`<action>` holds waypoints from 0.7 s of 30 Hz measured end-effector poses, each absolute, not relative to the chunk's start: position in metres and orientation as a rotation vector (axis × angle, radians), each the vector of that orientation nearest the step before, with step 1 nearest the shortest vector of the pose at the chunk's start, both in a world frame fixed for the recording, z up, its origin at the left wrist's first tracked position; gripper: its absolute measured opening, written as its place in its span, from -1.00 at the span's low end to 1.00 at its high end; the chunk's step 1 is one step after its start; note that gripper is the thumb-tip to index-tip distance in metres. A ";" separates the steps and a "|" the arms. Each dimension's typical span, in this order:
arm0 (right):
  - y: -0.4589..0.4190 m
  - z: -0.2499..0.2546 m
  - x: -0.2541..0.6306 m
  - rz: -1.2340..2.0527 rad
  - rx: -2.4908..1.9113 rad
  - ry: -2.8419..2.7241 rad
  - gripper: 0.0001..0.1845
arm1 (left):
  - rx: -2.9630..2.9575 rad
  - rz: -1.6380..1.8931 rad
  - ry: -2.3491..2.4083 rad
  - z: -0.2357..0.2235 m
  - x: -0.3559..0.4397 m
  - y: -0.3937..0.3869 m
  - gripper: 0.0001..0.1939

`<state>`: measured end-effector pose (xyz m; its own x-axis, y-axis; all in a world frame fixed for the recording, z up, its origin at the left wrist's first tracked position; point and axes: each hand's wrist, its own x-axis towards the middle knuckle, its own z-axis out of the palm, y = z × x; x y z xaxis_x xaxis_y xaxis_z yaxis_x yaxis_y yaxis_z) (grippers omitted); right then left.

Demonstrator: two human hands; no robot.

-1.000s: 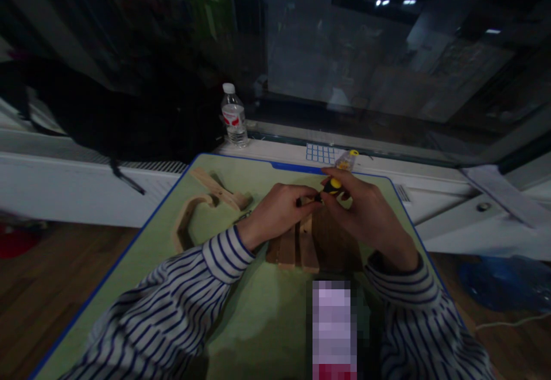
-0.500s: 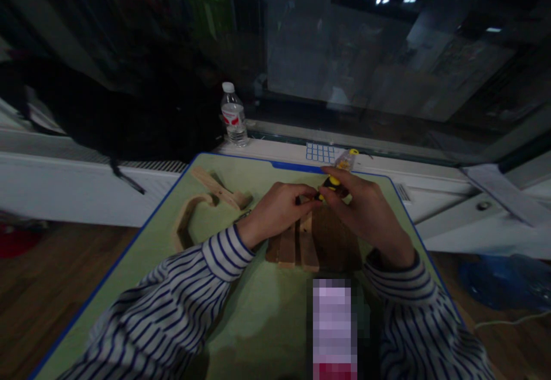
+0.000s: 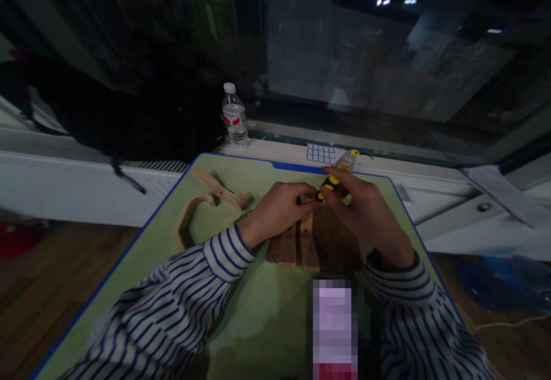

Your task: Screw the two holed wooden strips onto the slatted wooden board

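Observation:
My right hand (image 3: 365, 213) is closed round the yellow and black handle of a small screwdriver (image 3: 329, 185), held nearly level above a slatted wooden piece (image 3: 301, 245) on the green mat (image 3: 258, 311). Its dark shaft runs left toward my left hand (image 3: 278, 210), whose fingers are pinched at the tip of the tool, just over the wood. What sits between those fingertips is too small to make out. Both forearms wear striped sleeves.
A curved wooden frame with a straight bar (image 3: 206, 205) lies at the mat's back left. A water bottle (image 3: 235, 117) stands on the white sill. A small clear packet with yellow bits (image 3: 346, 162) lies at the mat's far edge. A blurred pink rectangle (image 3: 334, 328) sits near me.
My right hand has shifted slightly around the screwdriver handle, as if turning it. Both hands and the wooden piece stay in place.

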<state>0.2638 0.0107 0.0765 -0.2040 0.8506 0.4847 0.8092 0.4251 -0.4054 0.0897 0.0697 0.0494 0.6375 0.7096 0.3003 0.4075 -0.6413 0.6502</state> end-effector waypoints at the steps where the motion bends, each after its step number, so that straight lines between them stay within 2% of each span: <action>1: 0.010 0.077 0.264 0.079 -1.399 -2.023 -0.57 | 2.322 0.746 0.868 0.050 0.090 0.070 -0.78; 5: 0.009 0.078 0.264 0.071 -1.399 -2.042 -0.52 | 2.324 0.751 0.848 0.049 0.089 0.069 -0.79; 12: 0.011 0.078 0.264 0.073 -1.368 -2.034 -0.60 | 2.357 0.753 0.870 0.050 0.090 0.069 -0.79; 21: 0.010 0.076 0.264 0.059 -1.394 -2.033 -0.59 | 2.332 0.743 0.866 0.048 0.089 0.071 -0.78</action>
